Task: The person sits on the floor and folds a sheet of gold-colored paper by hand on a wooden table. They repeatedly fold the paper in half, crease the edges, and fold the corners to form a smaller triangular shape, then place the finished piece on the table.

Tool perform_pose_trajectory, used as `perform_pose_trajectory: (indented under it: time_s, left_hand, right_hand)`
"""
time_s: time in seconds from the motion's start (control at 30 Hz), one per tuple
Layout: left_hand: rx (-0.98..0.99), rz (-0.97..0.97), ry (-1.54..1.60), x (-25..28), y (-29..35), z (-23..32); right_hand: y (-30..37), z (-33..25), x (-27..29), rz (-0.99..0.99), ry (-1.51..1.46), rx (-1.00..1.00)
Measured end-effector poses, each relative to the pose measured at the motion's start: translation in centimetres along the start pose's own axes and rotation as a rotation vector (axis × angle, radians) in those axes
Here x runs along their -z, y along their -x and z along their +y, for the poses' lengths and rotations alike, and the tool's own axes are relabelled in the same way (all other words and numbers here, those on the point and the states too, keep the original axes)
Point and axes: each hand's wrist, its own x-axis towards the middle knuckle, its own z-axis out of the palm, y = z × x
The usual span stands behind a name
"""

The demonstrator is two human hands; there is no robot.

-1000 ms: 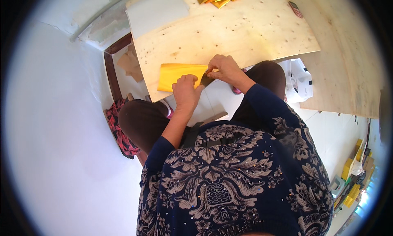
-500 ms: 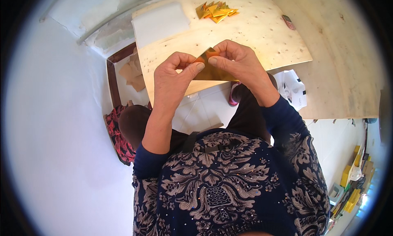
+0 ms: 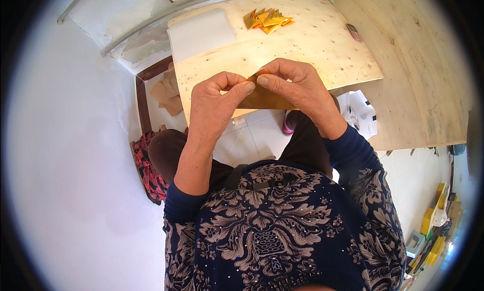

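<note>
Between my two hands is a sheet of shiny gold foil paper (image 3: pixel 267 100), held up over the near edge of the wooden table (image 3: pixel 302 49). My left hand (image 3: pixel 222 97) pinches its upper left part between thumb and fingers. My right hand (image 3: pixel 295 84) grips the upper part from the other side, thumb on top. Both thumb tips are close together at a fold near the paper's top, where a small orange patch shows. My fingers hide much of the fold. Farther back on the table lies a small heap of folded gold paper pieces (image 3: pixel 269 21).
A pale flat sheet (image 3: pixel 201 36) covers the table's far left. A small phone-like object (image 3: pixel 354 33) lies by the right edge. A white bag (image 3: pixel 359 112) stands below the table, brown paper (image 3: pixel 166 92) at left, and a red-black patterned cloth (image 3: pixel 148 165) beside my leg.
My hands and the gold paper have come slightly nearer to me. The paper's top now stands less high above my thumbs, and the thumb tips keep pinching it. The view has shifted slightly.
</note>
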Motion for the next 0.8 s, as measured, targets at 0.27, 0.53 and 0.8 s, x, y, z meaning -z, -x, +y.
perform_pose_trajectory:
  time_s: [0.27,0.53,0.8]
  left_hand:
    - [0.038,-0.046,0.014,-0.09,-0.12,-0.59]
    - [0.053,-0.063,0.044,-0.10,-0.04,-0.91]
    - [0.036,-0.058,0.036,0.10,0.27,-0.92]
  right_hand:
    - [-0.12,0.10,0.18,-0.037,-0.049,-0.084]
    - [-0.09,0.03,-0.01,0.005,-0.024,-0.039]
    - [0.07,-0.06,-0.23,0.012,0.043,-0.068]
